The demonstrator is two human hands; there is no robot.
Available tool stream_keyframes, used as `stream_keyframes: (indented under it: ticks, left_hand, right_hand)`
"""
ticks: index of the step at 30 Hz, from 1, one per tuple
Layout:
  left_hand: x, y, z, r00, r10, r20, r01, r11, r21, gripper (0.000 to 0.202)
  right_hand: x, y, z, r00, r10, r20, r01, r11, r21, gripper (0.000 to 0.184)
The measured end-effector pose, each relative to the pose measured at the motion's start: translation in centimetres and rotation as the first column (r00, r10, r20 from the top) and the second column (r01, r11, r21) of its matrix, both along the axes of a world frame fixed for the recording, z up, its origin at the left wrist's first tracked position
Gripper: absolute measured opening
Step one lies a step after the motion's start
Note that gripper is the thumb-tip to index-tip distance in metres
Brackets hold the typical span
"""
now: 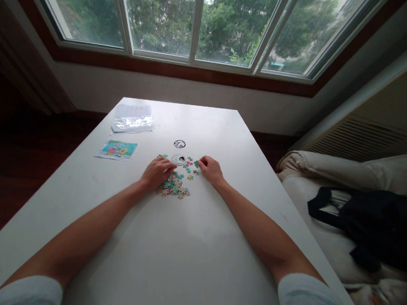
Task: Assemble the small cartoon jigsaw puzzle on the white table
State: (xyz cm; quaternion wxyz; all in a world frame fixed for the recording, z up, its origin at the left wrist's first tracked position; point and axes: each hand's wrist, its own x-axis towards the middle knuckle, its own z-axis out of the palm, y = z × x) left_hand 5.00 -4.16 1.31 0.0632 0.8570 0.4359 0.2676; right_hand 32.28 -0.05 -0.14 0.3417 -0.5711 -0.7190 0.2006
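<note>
A loose pile of small jigsaw puzzle pieces, in green, pink, yellow and bare cardboard, lies on the white table. My left hand rests at the pile's upper left, its fingers bent and close together. Whatever is under its fingertips is hidden. To the right, my right hand pinches a green puzzle piece between thumb and forefinger. Several more pieces lie scattered between the hands. A round silvery disc with a dark spot sits by my left fingertips, and a smaller dark-rimmed disc lies behind it.
A colourful cartoon picture sheet lies on the left of the table. Behind it is a clear plastic bag over papers. A cream sofa with a dark garment stands at the right. Windows are beyond the table.
</note>
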Motion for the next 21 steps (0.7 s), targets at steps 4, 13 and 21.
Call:
stream_keyframes:
  ticks: [4, 13, 21]
  left_hand:
    - [0.0, 0.05, -0.07, 1.0, 0.022, 0.021, -0.021, 1.0, -0.011, 0.02]
    - [-0.1, 0.12, -0.02, 0.998, 0.056, 0.012, -0.055, 0.998, -0.025, 0.024]
    - [-0.46, 0.3, -0.62, 0.983, 0.182, -0.017, -0.182, 0.983, 0.017, 0.019]
  right_hand:
    - [0.44, 0.43, -0.08, 0.996, -0.029, 0.079, 0.029, 1.0, 0.005, 0.022]
    - [0.76, 0.47, 0.14, 0.998, 0.0, 0.068, 0.001, 1.0, -0.016, 0.029]
    - [1.03, 0.56, 0.09, 0.996, 0.014, 0.093, -0.016, 1.0, 0.022, 0.032]
